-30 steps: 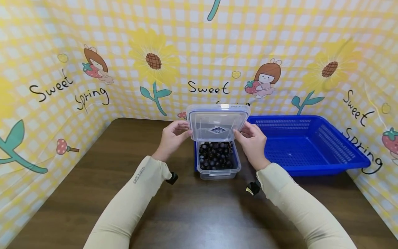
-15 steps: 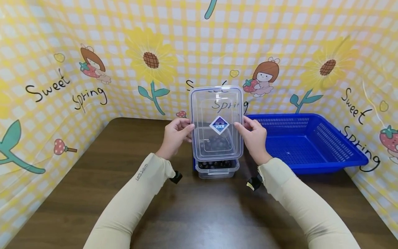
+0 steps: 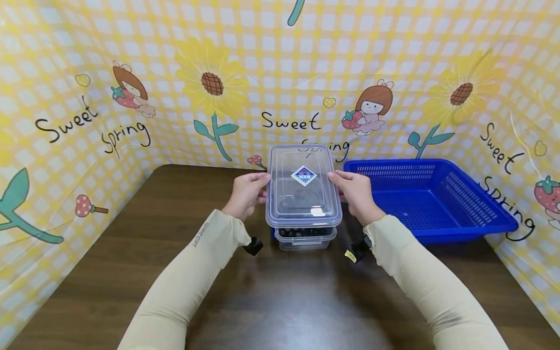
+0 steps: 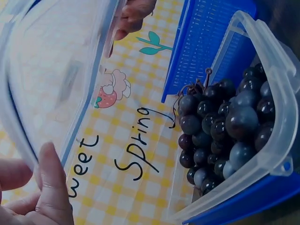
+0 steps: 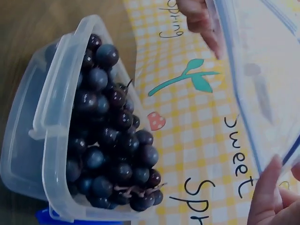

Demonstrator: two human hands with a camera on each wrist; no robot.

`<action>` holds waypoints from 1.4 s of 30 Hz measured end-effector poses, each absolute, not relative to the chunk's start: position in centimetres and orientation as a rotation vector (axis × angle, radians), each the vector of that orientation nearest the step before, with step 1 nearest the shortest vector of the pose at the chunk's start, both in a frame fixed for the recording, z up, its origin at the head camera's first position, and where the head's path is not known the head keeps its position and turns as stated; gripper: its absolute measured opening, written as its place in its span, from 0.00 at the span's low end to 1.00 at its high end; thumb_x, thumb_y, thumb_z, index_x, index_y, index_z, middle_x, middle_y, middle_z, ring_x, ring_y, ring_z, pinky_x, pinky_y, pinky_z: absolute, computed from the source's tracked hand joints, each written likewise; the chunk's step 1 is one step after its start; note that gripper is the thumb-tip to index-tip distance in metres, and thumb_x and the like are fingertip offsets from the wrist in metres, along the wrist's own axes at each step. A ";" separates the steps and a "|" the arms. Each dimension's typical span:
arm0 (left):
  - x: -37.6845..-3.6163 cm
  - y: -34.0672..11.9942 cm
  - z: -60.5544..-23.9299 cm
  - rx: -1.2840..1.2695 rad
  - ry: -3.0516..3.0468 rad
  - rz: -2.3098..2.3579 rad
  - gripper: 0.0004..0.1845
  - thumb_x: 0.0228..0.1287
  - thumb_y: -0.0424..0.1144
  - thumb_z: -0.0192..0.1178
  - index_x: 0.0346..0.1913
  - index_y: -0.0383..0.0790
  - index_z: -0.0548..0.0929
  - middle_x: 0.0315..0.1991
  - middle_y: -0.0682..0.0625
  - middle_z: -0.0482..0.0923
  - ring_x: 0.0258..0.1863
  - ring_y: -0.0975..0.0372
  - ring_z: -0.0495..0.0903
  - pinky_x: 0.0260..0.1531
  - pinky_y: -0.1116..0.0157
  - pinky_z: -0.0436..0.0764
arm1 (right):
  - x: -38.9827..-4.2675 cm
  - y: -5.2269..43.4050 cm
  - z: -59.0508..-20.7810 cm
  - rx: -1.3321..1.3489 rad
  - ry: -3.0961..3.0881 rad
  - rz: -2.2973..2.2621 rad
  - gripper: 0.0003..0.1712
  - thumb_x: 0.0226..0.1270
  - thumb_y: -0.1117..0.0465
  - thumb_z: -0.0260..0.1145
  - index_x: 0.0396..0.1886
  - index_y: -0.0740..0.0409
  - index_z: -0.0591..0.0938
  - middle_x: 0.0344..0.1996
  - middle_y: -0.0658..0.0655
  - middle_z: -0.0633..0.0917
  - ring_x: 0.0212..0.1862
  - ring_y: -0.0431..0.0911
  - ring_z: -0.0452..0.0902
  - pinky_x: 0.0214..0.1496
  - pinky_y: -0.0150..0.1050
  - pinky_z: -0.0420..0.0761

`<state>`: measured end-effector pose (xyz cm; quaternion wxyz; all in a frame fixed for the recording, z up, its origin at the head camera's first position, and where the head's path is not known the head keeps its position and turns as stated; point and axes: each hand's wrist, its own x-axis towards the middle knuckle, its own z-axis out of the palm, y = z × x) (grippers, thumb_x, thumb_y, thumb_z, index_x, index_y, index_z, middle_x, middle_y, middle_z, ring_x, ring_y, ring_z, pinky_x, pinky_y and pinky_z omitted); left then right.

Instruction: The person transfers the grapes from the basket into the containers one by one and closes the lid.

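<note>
A clear plastic lid (image 3: 302,194) with a blue seal and a diamond-shaped label is held up by both hands over a clear container. My left hand (image 3: 246,193) pinches its left edge, thumb on top. On the opposite edge my right hand (image 3: 358,194) pinches the lid the same way. Below it the clear container (image 3: 306,243) stands on the table, full of dark grapes (image 5: 112,126) with bits of stem showing. In the left wrist view the lid (image 4: 56,70) is apart from the grapes (image 4: 225,126). From the head, the lid hides most of the grapes.
A blue perforated basket (image 3: 420,209) sits on the brown table (image 3: 280,301) to the right of the container. Something blue (image 4: 253,201) shows under the container. A yellow checked cloth (image 3: 280,63) with printed flowers hangs around the back and sides.
The lid first stood steeply tilted behind the grapes, then swung upright in front of them. Now it leans flatter and lower over the container, with both hands still on its edges.
</note>
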<state>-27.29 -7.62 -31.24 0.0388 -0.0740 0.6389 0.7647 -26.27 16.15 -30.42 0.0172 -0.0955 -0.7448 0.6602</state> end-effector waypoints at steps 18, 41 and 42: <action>-27.8 -8.1 -32.0 0.045 2.026 2.067 0.25 0.69 0.28 0.54 0.67 0.27 0.66 0.63 0.39 0.71 0.57 0.55 0.76 0.54 0.62 0.76 | -26.2 15.8 -31.8 -0.148 -2.542 2.087 0.29 0.70 0.67 0.57 0.69 0.66 0.65 0.68 0.60 0.67 0.68 0.51 0.63 0.66 0.45 0.65; -27.5 -7.3 -37.0 0.163 2.321 1.706 0.32 0.74 0.39 0.49 0.73 0.30 0.52 0.75 0.42 0.39 0.74 0.54 0.41 0.70 0.57 0.48 | -26.4 15.3 -35.8 -0.084 -2.713 1.863 0.32 0.70 0.70 0.53 0.72 0.68 0.57 0.69 0.65 0.63 0.68 0.55 0.61 0.65 0.50 0.65; -27.6 -7.2 -37.2 0.162 2.320 1.706 0.32 0.75 0.39 0.49 0.73 0.29 0.52 0.75 0.42 0.39 0.74 0.53 0.41 0.70 0.57 0.48 | -26.3 15.3 -36.1 -0.084 -2.720 1.840 0.32 0.70 0.70 0.53 0.72 0.68 0.57 0.69 0.65 0.64 0.68 0.55 0.62 0.65 0.50 0.65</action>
